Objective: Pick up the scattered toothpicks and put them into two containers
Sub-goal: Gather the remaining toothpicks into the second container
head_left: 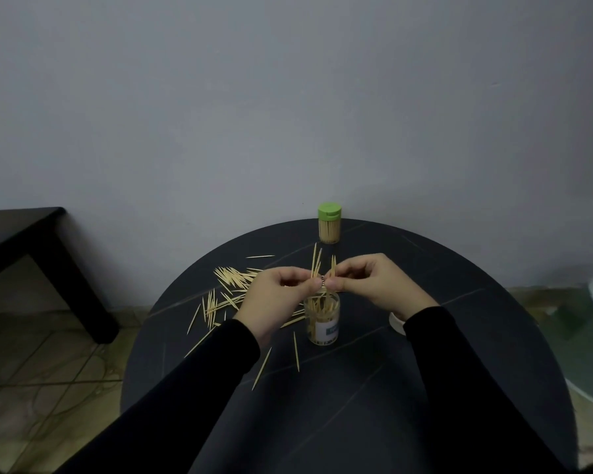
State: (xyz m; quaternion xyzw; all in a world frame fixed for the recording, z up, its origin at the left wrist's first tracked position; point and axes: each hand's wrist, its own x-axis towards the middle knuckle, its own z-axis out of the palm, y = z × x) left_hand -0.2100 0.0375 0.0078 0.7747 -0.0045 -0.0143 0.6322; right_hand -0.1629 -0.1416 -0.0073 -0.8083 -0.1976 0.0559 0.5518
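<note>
Two hands meet over the open clear container (322,319) near the middle of the round dark tabletop (459,336): my left hand (278,299) pinches a few toothpicks (316,263) that stand nearly upright, tips fanning away from me, and my right hand (370,285) pinches what looks like one or two more, also upright. Many scattered toothpicks (231,282) lie flat to the left, long axes running every way. A green-lidded container (329,223), closed and full of upright picks, stands at the far edge.
</note>
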